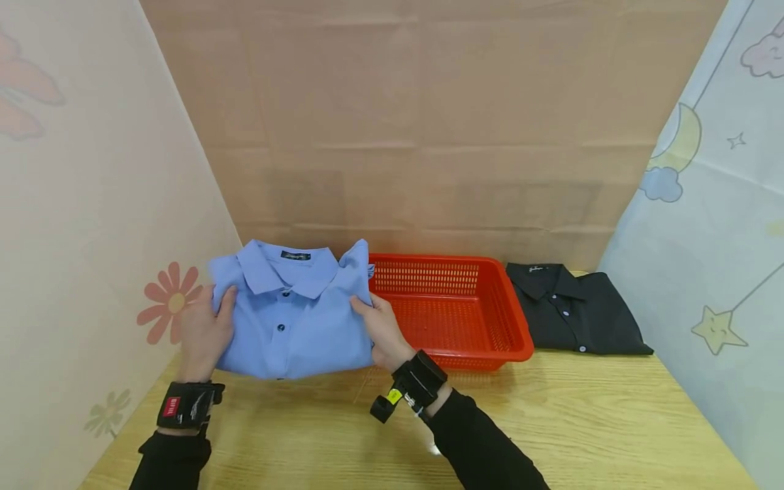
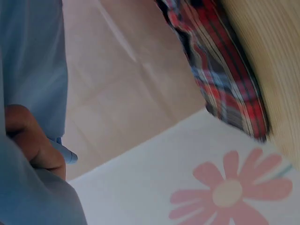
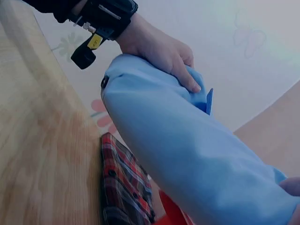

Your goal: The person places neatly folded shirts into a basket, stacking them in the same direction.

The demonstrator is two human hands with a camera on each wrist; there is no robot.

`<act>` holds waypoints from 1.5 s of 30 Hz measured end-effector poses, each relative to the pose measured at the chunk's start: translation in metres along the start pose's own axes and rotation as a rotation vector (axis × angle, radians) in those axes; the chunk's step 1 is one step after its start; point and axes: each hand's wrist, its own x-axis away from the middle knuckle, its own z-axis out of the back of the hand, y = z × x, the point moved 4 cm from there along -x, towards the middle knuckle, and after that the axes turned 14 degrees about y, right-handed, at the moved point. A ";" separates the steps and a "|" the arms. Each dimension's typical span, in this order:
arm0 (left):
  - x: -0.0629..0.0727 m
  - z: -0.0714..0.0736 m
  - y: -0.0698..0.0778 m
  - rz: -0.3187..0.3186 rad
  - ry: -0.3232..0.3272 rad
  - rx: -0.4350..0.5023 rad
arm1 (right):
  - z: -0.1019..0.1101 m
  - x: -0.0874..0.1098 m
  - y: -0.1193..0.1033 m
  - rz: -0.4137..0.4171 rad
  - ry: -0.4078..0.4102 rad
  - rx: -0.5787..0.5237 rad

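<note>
Shirt (image 1: 306, 344), folded light-blue cloth, left of red perforated plastic basket (image 1: 516, 333); left hand (image 1: 205, 335), right hand (image 1: 387, 332) gripping 2 sides (presumably keeping folds together).

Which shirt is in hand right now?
The light blue shirt, gripped at its sides by the left hand and right hand. The black shirt and plaid shirt lie on the table, untouched.

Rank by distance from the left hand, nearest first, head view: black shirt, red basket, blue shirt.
1. Blue shirt: gripped at its left edge by the left hand.
2. Red basket: on the table, to the right of the blue shirt and partly hidden behind it.
3. Black shirt: folded on the table, right of the basket.
</note>
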 end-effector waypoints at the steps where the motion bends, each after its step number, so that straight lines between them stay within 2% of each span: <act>1: 0.001 -0.002 0.002 0.002 0.000 0.017 | 0.003 -0.002 0.000 0.008 0.004 0.005; 3: 0.003 -0.006 0.006 0.031 -0.014 0.050 | 0.010 -0.003 -0.001 0.023 0.008 0.017; 7: 0.008 -0.013 0.015 0.117 -0.084 0.093 | 0.023 -0.005 -0.003 0.049 0.024 0.042; 10: 0.010 -0.020 0.023 0.130 -0.110 0.116 | 0.033 -0.004 -0.006 0.075 0.049 0.044; 16: 0.010 -0.033 0.043 0.120 -0.094 0.202 | 0.053 -0.003 -0.010 0.111 0.085 0.034; 20: 0.012 -0.038 0.050 0.136 -0.066 0.245 | 0.063 -0.003 -0.013 0.111 0.093 0.063; 24: 0.015 -0.046 0.054 0.116 -0.096 0.278 | 0.074 -0.006 -0.019 0.104 0.108 0.093; 32: 0.023 -0.066 0.069 0.003 -0.254 0.347 | 0.104 -0.007 -0.038 0.067 0.123 0.175; 36: 0.026 -0.074 0.079 -0.021 -0.282 0.363 | 0.116 -0.007 -0.045 0.059 0.112 0.201; 40: 0.028 -0.081 0.086 0.009 -0.292 0.397 | 0.127 -0.007 -0.048 0.046 0.105 0.223; 45: 0.033 -0.088 0.092 0.116 -0.349 0.468 | 0.136 -0.009 -0.050 0.034 0.095 0.231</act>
